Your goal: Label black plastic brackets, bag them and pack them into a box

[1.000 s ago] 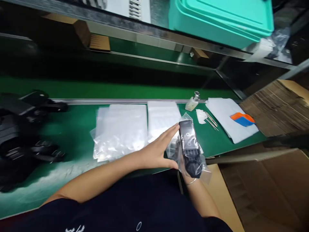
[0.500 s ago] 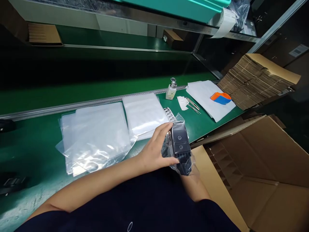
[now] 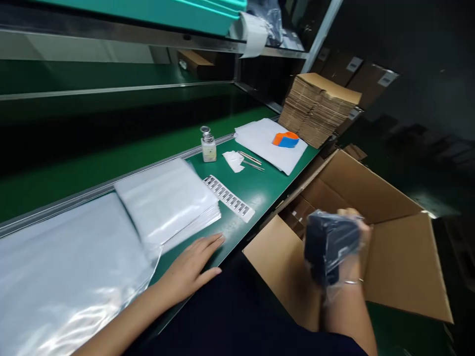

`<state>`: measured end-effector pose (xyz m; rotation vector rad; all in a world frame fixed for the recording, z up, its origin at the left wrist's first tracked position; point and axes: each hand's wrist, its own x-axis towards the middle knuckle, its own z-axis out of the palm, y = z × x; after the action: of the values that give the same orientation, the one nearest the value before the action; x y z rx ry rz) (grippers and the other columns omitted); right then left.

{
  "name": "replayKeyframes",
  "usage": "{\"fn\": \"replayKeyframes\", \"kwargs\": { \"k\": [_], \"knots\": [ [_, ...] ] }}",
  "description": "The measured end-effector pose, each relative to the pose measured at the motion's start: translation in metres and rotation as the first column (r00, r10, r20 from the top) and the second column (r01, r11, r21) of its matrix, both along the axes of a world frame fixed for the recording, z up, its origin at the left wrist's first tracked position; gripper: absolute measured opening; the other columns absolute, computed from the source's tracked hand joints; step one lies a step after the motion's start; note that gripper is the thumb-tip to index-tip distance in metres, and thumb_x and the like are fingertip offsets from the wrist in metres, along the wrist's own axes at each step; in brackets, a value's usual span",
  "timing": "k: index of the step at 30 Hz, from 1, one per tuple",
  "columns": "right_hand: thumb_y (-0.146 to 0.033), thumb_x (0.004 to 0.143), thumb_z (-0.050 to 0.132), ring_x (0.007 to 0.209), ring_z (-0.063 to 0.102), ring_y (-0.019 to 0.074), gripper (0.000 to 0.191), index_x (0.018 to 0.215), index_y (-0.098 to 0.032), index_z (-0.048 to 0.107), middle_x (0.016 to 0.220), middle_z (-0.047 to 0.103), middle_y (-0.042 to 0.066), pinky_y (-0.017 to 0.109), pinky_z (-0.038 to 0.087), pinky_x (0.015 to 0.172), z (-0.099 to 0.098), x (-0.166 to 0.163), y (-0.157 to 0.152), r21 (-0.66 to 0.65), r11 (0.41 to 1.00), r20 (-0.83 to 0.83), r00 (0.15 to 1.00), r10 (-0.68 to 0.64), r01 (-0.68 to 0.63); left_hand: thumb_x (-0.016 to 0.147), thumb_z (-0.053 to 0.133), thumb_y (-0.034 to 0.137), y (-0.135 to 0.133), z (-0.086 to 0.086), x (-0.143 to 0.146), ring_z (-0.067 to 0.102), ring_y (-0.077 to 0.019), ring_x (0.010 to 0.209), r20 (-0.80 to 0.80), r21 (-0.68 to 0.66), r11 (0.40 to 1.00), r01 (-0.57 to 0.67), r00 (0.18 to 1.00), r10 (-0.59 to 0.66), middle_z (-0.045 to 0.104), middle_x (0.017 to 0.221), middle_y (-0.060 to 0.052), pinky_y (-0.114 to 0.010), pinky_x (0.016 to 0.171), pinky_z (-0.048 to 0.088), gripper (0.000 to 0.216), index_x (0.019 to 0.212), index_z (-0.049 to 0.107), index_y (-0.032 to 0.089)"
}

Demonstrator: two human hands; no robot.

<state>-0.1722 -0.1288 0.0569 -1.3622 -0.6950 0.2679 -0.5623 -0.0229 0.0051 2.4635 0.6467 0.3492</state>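
My right hand [image 3: 358, 222] grips a black boxy device in a clear plastic bag [image 3: 328, 244], holding it over the opening of a large cardboard box [image 3: 404, 262] on the right. Motion smears the device, and it hides part of that hand. My left hand [image 3: 198, 262] is at the green table's front edge, fingers stretched out and thumb apart, with nothing in it. Just beyond its fingertips are a stack of white plastic sleeves [image 3: 170, 198] and a strip of printed labels [image 3: 230, 197]. Larger clear bags [image 3: 74, 267] lie to its left.
A glass bottle with a metal top [image 3: 209, 147], tweezers [image 3: 250, 158] and a white wipe [image 3: 233, 160] lie farther back. White sheets [image 3: 267, 143] carry an orange-and-blue band [image 3: 286, 140]. Flattened cardboard [image 3: 319, 106] is stacked behind. A metal-edged shelf [image 3: 156, 42] crosses above.
The left hand has let go of the bagged device and moved away from it. The right hand has carried the device rightward over the cardboard box. My view has turned right.
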Motion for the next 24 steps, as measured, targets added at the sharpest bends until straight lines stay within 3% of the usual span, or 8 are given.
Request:
{"fn": "replayKeyframes", "kwargs": {
  "k": [1,3,5,7,12,15,21,24],
  "knots": [
    [-0.052,0.069,0.048,0.052,0.047,0.0152,0.028,0.061,-0.025,0.044,0.059,0.043,-0.002,0.033,0.046,0.053,0.007,0.030,-0.015,0.016,0.973,0.074,0.971,-0.229,0.228,0.095,0.047,0.044,0.002,-0.018,-0.003,0.054,-0.0293,0.125,-0.048,0.056,0.998,0.014,0.999,-0.012,0.051,0.143,-0.010,-0.048,0.105,0.045,0.051,0.143,0.041,0.027],
    [-0.046,0.068,0.046,0.060,0.049,0.0150,0.021,0.067,-0.025,0.045,0.067,0.045,-0.002,0.033,0.046,0.062,0.008,0.080,-0.032,0.061,0.877,0.122,0.869,-0.480,0.476,0.095,0.047,0.043,0.005,-0.050,-0.003,0.054,-0.0291,0.126,-0.102,0.151,0.987,0.046,0.994,-0.030,0.052,0.142,-0.011,-0.050,0.107,0.042,0.049,0.140,0.047,0.024],
    [-0.043,0.069,0.046,0.063,0.048,0.0145,0.019,0.071,-0.024,0.043,0.068,0.044,-0.003,0.031,0.045,0.065,-0.009,0.115,-0.023,0.024,0.792,0.163,0.779,-0.606,0.611,0.095,0.048,0.043,0.005,-0.071,0.000,0.052,-0.0284,0.129,-0.120,0.221,0.972,0.075,0.992,-0.049,0.051,0.143,-0.011,-0.050,0.111,0.038,0.051,0.142,0.046,0.024],
    [-0.042,0.071,0.048,0.066,0.049,0.0155,0.020,0.073,-0.023,0.044,0.069,0.047,-0.003,0.032,0.044,0.068,-0.040,0.137,0.006,-0.090,0.745,0.228,0.742,-0.631,0.661,0.094,0.049,0.043,0.004,-0.079,0.005,0.050,-0.0273,0.130,-0.123,0.268,0.959,0.091,0.991,-0.059,0.050,0.145,-0.010,-0.049,0.113,0.034,0.053,0.144,0.043,0.026],
    [-0.033,0.080,0.056,0.078,0.057,0.0188,0.016,0.078,-0.017,0.055,0.077,0.062,0.004,0.034,0.044,0.079,-0.124,0.151,0.084,-0.465,0.661,0.408,0.805,-0.431,0.589,0.093,0.050,0.043,0.006,-0.075,0.010,0.052,-0.0247,0.128,-0.130,0.327,0.940,0.094,0.990,-0.054,0.051,0.144,-0.007,-0.043,0.112,0.036,0.058,0.148,0.037,0.028],
    [-0.032,0.086,0.060,0.081,0.061,0.0171,0.018,0.086,-0.014,0.061,0.084,0.065,0.004,0.035,0.047,0.081,-0.155,0.153,0.107,-0.661,0.550,0.448,0.857,-0.256,0.510,0.094,0.051,0.040,0.005,-0.072,0.010,0.055,-0.0228,0.126,-0.132,0.365,0.927,0.088,0.990,-0.042,0.052,0.143,-0.006,-0.041,0.111,0.038,0.058,0.148,0.036,0.027],
    [-0.040,0.094,0.055,0.098,0.062,0.0202,0.030,0.106,-0.014,0.062,0.105,0.065,0.007,0.042,0.050,0.088,-0.169,0.163,0.126,-0.825,0.265,0.521,0.854,0.011,0.500,0.094,0.050,0.039,0.004,-0.069,0.011,0.054,-0.0235,0.126,-0.158,0.367,0.925,0.103,0.986,-0.047,0.054,0.141,-0.007,-0.042,0.111,0.039,0.056,0.147,0.038,0.024],
    [-0.038,0.093,0.057,0.105,0.060,0.0220,0.032,0.115,-0.015,0.060,0.117,0.062,0.008,0.045,0.050,0.091,-0.163,0.147,0.150,-0.814,0.214,0.578,0.793,0.193,0.541,0.095,0.048,0.037,0.006,-0.063,0.012,0.050,-0.0244,0.130,-0.182,0.285,0.954,0.095,0.982,-0.043,0.052,0.142,-0.008,-0.045,0.113,0.034,0.053,0.146,0.039,0.025]
  ]
}}
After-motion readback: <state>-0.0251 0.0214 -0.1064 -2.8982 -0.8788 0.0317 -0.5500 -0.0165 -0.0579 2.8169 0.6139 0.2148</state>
